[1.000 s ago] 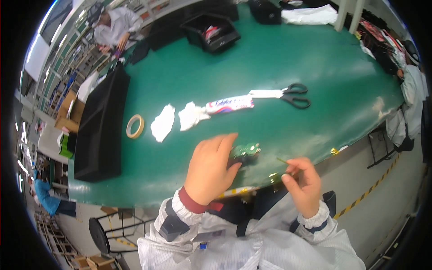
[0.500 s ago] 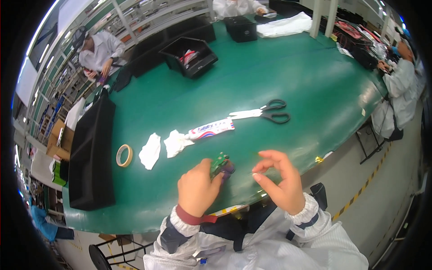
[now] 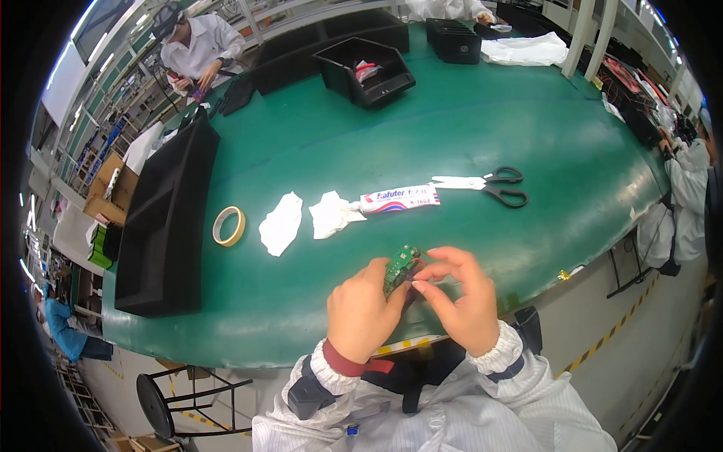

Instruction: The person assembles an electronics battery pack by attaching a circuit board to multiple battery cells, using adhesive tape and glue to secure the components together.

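Just above the table's near edge, my left hand [image 3: 365, 310] is closed round a small green circuit board [image 3: 401, 269] with a dark purple part under it. My right hand [image 3: 465, 298] meets it from the other side, thumb and forefinger pinched together at the board's edge. Whatever lies between those fingertips is too small or hidden to make out. Beyond my hands lie a white squeeze tube [image 3: 399, 199] with red and blue stripes, black-handled scissors [image 3: 503, 185] and two crumpled white tissues [image 3: 282, 224].
A roll of tape [image 3: 229, 226] lies on the green table [image 3: 482, 113], beside a long black divided tray [image 3: 162, 226] at the left. Farther back stand a black bin [image 3: 364, 75] and a black slotted box [image 3: 453, 41]. Co-workers sit at the far left, far side and right.
My right hand has moved in to the circuit board, from which it was apart before. The board is tilted up more in my left hand. My view has shifted, so the table things appear displaced.
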Tool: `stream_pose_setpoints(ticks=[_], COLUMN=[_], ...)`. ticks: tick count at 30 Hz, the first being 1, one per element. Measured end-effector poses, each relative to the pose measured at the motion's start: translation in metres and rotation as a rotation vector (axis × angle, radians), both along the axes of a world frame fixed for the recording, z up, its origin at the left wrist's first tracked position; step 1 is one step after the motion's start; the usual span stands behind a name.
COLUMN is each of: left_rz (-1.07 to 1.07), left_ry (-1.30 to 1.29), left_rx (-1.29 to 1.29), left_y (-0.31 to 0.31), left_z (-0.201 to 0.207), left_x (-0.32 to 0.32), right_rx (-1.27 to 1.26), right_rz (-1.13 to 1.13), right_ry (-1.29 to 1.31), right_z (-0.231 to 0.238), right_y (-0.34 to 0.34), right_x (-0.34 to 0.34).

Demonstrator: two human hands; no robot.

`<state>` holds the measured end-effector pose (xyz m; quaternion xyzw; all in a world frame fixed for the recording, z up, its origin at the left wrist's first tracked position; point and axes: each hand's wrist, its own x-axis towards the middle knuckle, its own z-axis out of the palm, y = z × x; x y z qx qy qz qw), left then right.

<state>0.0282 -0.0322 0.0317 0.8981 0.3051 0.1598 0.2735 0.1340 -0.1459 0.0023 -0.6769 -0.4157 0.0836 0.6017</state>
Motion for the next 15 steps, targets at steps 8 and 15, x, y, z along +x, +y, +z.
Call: stream_pose_setpoints(ticks=[8, 15], left_rz=[0.025, 0.046], left_ry=[-0.240, -0.307], left_rx=[-0.178, -0.335], left_y=[0.010, 0.024], left_z=[-0.012, -0.026], left_x=[-0.002, -0.008], right_rx=[0.031, 0.065], right_rz=[-0.087, -0.092], right_ry=[-0.091, -0.033], right_z=[-0.002, -0.021], right_y=[0.014, 0.032], right_x=[-0.004, -0.013])
